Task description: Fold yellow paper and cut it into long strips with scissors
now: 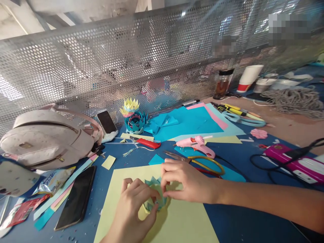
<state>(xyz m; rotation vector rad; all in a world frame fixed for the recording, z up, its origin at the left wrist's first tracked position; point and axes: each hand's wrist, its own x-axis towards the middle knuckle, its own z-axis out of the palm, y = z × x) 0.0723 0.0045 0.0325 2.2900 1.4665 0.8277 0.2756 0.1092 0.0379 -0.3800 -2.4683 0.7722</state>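
Observation:
A small pale green paper ring with pointed tips, like a paper crown or flower, stands on a large pale yellow sheet. My left hand curls round its near left side, index finger and thumb gripping the rim. On the other side my right hand pinches the right edge between thumb and fingers. Both hands cover much of the ring. Scissors with yellow handles lie just behind my right hand, and a pink glue gun lies beyond them.
Blue paper, finished-looking paper crowns and a red cutter lie farther back. At left are a handbag, a dark phone and paper strips. A magenta power strip with cables is at right. Perforated metal stands behind.

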